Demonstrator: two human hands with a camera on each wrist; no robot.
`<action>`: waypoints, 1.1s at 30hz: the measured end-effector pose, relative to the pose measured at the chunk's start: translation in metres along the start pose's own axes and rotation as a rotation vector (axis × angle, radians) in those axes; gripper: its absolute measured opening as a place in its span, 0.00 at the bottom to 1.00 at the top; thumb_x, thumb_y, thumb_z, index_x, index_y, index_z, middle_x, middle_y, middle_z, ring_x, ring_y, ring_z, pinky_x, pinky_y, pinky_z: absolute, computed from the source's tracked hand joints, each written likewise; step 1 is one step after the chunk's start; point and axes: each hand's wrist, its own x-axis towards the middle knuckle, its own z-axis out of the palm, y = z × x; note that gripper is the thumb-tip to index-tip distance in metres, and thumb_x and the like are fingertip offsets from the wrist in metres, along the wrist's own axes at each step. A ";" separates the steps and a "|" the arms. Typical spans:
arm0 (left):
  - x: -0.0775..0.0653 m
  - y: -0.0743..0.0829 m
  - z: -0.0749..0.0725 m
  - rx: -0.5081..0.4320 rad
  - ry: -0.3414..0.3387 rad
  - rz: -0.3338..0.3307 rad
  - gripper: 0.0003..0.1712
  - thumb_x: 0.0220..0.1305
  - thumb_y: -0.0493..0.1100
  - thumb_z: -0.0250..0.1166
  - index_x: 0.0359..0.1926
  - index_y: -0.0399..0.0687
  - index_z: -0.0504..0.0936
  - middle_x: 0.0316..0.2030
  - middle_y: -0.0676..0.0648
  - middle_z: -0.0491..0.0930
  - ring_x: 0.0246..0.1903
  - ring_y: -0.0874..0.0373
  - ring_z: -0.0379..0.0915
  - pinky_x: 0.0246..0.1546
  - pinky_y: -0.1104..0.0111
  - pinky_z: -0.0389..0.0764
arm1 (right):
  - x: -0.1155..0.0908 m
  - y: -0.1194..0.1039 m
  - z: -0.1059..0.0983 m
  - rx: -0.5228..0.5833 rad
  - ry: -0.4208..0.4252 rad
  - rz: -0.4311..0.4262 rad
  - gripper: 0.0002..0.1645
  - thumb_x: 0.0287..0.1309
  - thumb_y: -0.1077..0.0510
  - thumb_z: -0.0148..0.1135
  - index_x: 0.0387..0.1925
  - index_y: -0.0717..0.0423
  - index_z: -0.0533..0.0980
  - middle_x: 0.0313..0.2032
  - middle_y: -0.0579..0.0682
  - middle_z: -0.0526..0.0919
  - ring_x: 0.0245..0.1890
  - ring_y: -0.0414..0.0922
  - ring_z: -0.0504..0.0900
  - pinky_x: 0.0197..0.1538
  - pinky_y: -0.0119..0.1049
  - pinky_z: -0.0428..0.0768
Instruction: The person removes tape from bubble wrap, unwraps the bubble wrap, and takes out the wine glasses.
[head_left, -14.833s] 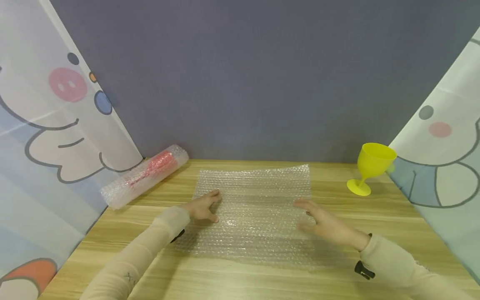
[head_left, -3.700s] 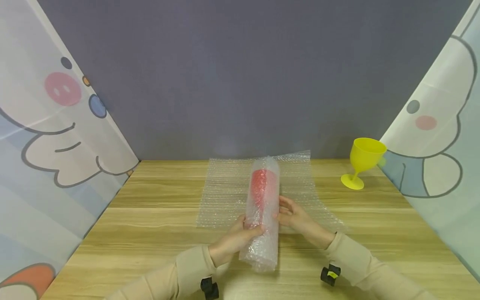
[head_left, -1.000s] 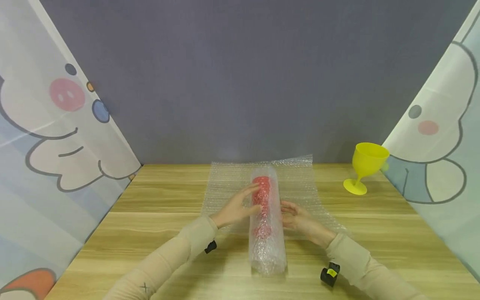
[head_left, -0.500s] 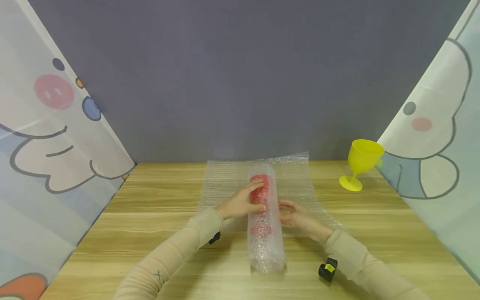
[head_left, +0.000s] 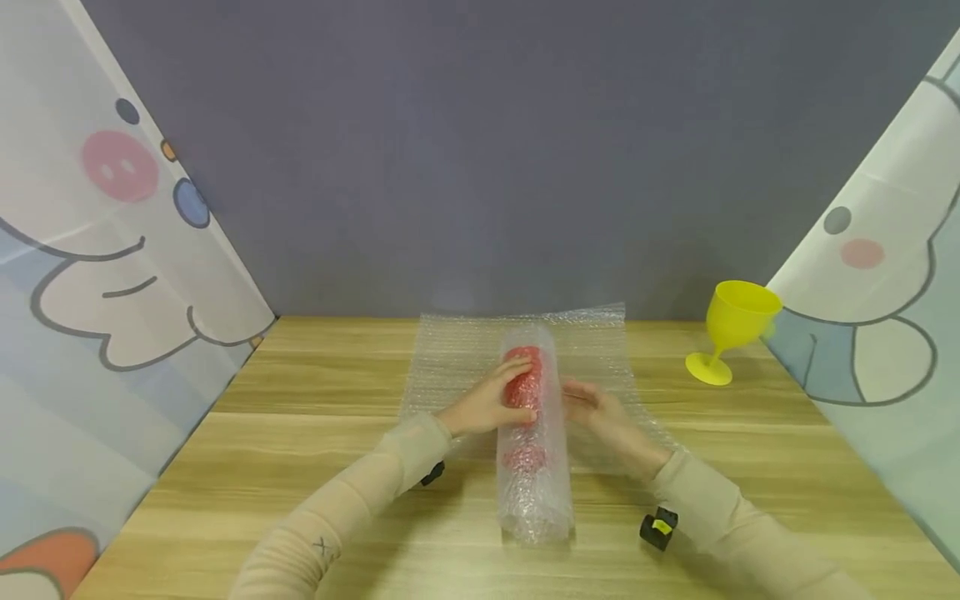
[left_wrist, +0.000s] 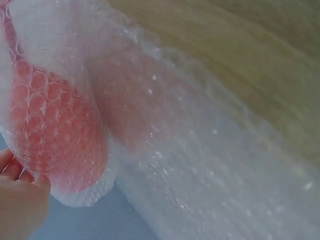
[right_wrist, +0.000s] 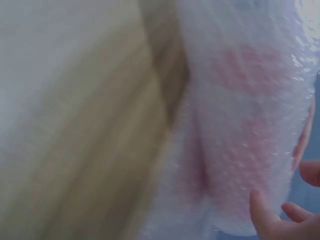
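Observation:
A red goblet (head_left: 524,460), rolled in bubble wrap (head_left: 536,508), lies lengthwise in front of me, its far part over a flat sheet of bubble wrap (head_left: 442,367). My left hand (head_left: 487,404) holds the roll from the left, fingers over its top and thumb on the nearer part. The left wrist view shows the goblet's bowl (left_wrist: 60,130) through the bubbles, with the left fingers at its edge. Right beside the roll's other side is my right hand (head_left: 603,417), its fingers loosely extended and gripping nothing.
A yellow goblet (head_left: 738,317) stands upright at the back right of the wooden table (head_left: 315,392). A grey wall (head_left: 480,167) rises behind, and printed cartoon curtains flank both sides.
From the back left, the wrapped roll has come onto the sheet in the middle. Within the last second, my left hand has settled further over it; the right hand has shifted slightly.

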 end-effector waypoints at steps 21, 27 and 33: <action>-0.001 0.004 0.004 -0.007 -0.004 0.046 0.51 0.52 0.57 0.66 0.71 0.54 0.48 0.72 0.53 0.41 0.71 0.53 0.38 0.67 0.46 0.48 | 0.017 -0.021 0.019 -0.365 0.169 -0.337 0.23 0.52 0.61 0.63 0.52 0.60 0.75 0.55 0.58 0.76 0.58 0.59 0.70 0.61 0.56 0.66; 0.001 0.003 0.007 0.003 0.020 0.079 0.53 0.50 0.58 0.67 0.71 0.55 0.48 0.72 0.54 0.40 0.71 0.50 0.38 0.65 0.44 0.49 | 0.025 -0.019 0.018 -0.471 0.158 -0.317 0.27 0.49 0.56 0.66 0.53 0.55 0.75 0.56 0.56 0.75 0.59 0.55 0.70 0.62 0.54 0.66; 0.001 0.004 0.009 0.020 0.009 0.059 0.54 0.49 0.59 0.67 0.71 0.55 0.47 0.72 0.54 0.40 0.71 0.51 0.38 0.66 0.45 0.48 | 0.027 -0.012 0.010 -0.515 0.140 -0.305 0.28 0.46 0.55 0.68 0.52 0.55 0.75 0.55 0.57 0.76 0.58 0.57 0.71 0.61 0.56 0.66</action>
